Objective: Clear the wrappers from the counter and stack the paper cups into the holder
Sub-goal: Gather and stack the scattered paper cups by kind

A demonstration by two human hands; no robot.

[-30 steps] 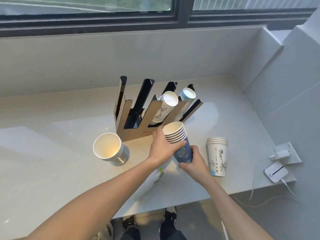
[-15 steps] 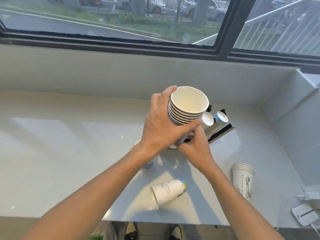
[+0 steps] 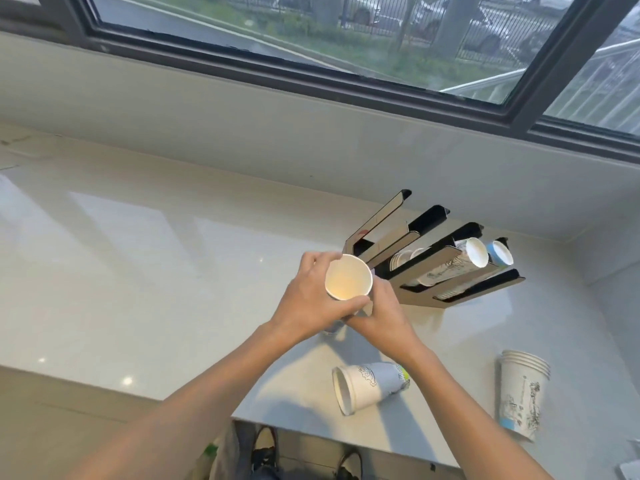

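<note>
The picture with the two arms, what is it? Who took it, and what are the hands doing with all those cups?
A person wears a camera on the head, so you see their own arms from above. The left hand and right hand together hold a stack of paper cups, its open mouth facing the camera. Just behind is the cup holder, a slanted rack with slots; two slots have cups in them. On the white counter one cup lies on its side, and a tall stack of printed cups stands at the right. Above is a window looking onto a street.
</note>
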